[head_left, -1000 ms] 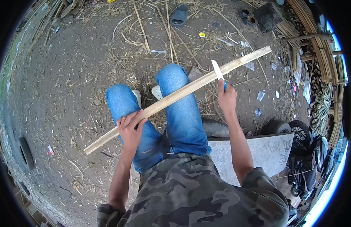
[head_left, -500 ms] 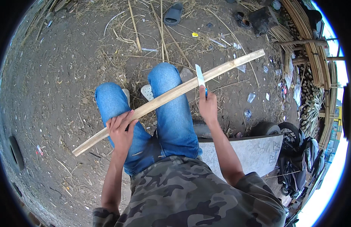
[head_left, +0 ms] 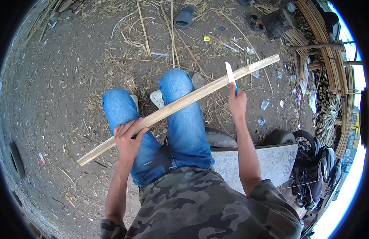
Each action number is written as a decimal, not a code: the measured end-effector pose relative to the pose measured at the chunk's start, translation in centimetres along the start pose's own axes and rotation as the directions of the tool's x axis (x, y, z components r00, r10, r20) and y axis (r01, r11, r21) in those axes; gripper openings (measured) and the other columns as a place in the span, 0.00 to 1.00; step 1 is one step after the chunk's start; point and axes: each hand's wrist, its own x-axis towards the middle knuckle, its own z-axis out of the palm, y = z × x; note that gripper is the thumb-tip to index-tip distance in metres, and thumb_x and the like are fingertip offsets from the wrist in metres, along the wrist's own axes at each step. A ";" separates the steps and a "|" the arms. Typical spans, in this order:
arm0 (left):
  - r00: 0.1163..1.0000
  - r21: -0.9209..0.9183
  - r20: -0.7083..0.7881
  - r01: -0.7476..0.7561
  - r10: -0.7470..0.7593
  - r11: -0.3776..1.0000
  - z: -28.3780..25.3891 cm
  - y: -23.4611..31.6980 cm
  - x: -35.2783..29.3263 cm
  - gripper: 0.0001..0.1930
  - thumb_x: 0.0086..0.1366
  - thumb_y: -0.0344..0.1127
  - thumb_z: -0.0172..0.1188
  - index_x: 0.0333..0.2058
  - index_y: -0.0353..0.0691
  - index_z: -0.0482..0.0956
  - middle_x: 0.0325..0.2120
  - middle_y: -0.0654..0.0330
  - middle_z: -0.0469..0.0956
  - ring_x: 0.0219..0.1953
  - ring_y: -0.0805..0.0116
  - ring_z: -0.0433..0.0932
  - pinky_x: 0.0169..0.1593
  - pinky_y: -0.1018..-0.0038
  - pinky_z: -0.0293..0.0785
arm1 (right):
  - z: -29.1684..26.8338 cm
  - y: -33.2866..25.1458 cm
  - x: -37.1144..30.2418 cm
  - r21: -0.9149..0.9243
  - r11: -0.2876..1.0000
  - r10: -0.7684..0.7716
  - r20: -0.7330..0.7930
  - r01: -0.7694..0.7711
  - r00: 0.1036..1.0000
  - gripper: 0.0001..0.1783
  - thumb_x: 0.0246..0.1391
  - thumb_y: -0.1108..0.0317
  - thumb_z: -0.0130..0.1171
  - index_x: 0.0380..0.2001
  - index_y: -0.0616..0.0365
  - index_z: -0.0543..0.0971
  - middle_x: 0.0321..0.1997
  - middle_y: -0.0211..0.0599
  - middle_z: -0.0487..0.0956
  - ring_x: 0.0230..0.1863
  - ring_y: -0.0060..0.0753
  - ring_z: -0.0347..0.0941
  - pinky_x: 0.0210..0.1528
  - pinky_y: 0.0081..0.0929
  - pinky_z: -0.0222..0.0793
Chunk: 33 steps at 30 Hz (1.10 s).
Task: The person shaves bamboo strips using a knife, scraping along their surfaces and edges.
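Observation:
A long pale bamboo slat [head_left: 180, 104] lies slanted across my two knees in blue jeans, low at the left and high at the right. My left hand [head_left: 128, 138] presses flat on its lower part over my left thigh. My right hand [head_left: 237, 102] grips a knife [head_left: 231, 74] with a blue handle. The white blade points up and rests against the slat's near edge toward its right end.
I sit on a grey slab [head_left: 268, 161] over bare dirt strewn with straw and bamboo slivers [head_left: 172, 32]. A grey sandal [head_left: 184, 16] lies ahead. Stacked bamboo poles [head_left: 325, 111] and a tyre [head_left: 306, 139] crowd the right; another tyre [head_left: 16, 161] lies at the left.
My right hand slid the knife along the slat toward my body, then back out toward the right end. The left hand stayed pressed on the slat.

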 end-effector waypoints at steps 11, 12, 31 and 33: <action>0.999 -0.009 -0.035 -0.005 0.005 1.000 0.4 0.0 0.0 0.17 0.49 0.40 0.73 0.40 0.47 0.85 0.37 0.66 0.83 0.34 0.67 0.78 0.44 0.70 0.64 | 3.9 -0.9 -5.3 0.015 0.987 -0.162 0.086 0.161 0.983 0.30 0.65 0.51 0.48 0.19 0.70 0.72 0.13 0.54 0.68 0.17 0.49 0.65 0.24 0.46 0.61; 0.999 0.000 -0.041 -0.004 0.004 1.000 0.6 0.2 0.2 0.17 0.49 0.40 0.73 0.40 0.47 0.85 0.37 0.67 0.83 0.34 0.68 0.78 0.44 0.71 0.64 | 3.6 -1.2 -4.9 0.003 0.994 -0.113 0.075 0.114 0.991 0.30 0.65 0.52 0.48 0.20 0.70 0.73 0.15 0.57 0.69 0.19 0.55 0.68 0.26 0.47 0.63; 0.975 0.317 0.159 0.097 -0.154 0.943 -10.2 -4.3 -3.8 0.26 0.48 0.42 0.73 0.47 0.42 0.80 0.47 0.59 0.77 0.52 0.58 0.72 0.54 0.62 0.65 | -0.8 3.1 -3.0 0.399 0.885 0.123 0.299 -0.241 0.946 0.25 0.68 0.51 0.45 0.21 0.56 0.69 0.14 0.22 0.60 0.16 0.15 0.54 0.18 0.20 0.48; 0.985 0.375 0.122 0.070 -0.124 0.924 -11.0 -4.6 -4.5 0.26 0.50 0.50 0.72 0.45 0.43 0.81 0.42 0.61 0.78 0.47 0.60 0.74 0.52 0.63 0.66 | -1.4 2.0 -4.1 0.482 0.831 0.109 0.352 -0.279 0.930 0.24 0.69 0.51 0.43 0.25 0.57 0.71 0.16 0.23 0.61 0.16 0.15 0.55 0.18 0.19 0.49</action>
